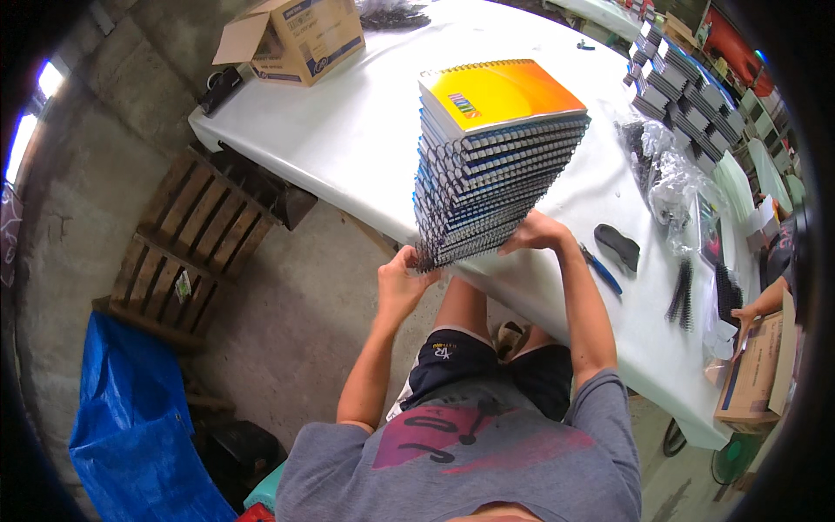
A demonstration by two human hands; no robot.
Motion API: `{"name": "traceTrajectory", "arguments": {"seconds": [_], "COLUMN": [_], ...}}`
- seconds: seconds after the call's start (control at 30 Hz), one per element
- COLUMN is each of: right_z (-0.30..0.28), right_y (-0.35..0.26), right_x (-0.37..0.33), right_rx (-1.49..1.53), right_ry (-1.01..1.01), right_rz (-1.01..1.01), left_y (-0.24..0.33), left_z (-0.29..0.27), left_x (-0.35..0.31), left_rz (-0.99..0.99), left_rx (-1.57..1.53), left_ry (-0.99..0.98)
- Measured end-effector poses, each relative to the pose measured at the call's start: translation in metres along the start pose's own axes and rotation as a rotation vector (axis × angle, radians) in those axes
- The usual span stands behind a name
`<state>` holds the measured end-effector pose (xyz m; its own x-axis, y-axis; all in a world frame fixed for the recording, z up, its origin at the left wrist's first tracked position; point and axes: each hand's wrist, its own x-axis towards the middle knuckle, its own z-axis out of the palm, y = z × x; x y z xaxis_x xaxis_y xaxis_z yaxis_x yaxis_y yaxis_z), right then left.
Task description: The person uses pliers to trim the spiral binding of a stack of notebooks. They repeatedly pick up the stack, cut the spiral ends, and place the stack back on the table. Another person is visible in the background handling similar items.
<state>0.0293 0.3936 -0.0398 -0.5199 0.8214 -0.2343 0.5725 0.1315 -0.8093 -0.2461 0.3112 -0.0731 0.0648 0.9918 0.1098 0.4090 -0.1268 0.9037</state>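
Observation:
A tall stack of spiral-bound notebooks stands at the near edge of the white table, a yellow-orange cover on top and black coil bindings along the side toward me. My left hand is closed on the stack's lower left corner, at the table edge; its fingertips are partly hidden. Around the lower right side my right hand is curled, with some fingers out of sight behind the notebooks. Right of that hand lie blue-handled pliers and a dark, sole-shaped object.
An open cardboard box sits at the table's far left. Along the right are clear plastic wrapping, black coils and more stacked notebooks. Another person's hand is near a carton. A wooden pallet leans left.

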Motion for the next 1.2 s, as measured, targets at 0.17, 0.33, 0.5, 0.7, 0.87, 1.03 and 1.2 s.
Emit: {"name": "traceTrajectory", "arguments": {"seconds": [0.17, 0.33, 0.5, 0.7, 0.87, 1.03, 1.2], "right_z": [-0.012, -0.03, -0.029, -0.028, -0.029, -0.019, -0.021], "right_y": [0.0, -0.085, -0.094, -0.075, -0.073, -0.057, -0.065], "right_x": [-0.021, -0.001, 0.01, 0.01, 0.008, 0.017, 0.015], "right_rx": [0.766, 0.934, 0.851, 0.785, 0.813, 0.782, 0.841], "right_ry": [0.384, 0.789, 0.667, 0.542, 0.565, 0.416, 0.719], "right_rz": [-0.417, -0.76, -0.84, -0.742, -0.762, -0.66, -0.821], "left_y": [0.001, 0.085, 0.121, 0.115, 0.103, 0.114, 0.103], "left_z": [-0.065, -0.043, -0.011, -0.005, -0.007, -0.01, -0.025], "left_x": [0.03, 0.094, 0.126, 0.121, 0.129, 0.123, 0.119], "left_rz": [0.295, 0.532, 0.613, 0.507, 0.695, 0.696, 0.617], "left_rx": [-0.346, -0.464, -0.532, -0.796, -0.623, -0.813, -1.109], "left_ry": [0.092, 0.405, 0.275, 0.224, 0.306, 0.183, 0.148]}}
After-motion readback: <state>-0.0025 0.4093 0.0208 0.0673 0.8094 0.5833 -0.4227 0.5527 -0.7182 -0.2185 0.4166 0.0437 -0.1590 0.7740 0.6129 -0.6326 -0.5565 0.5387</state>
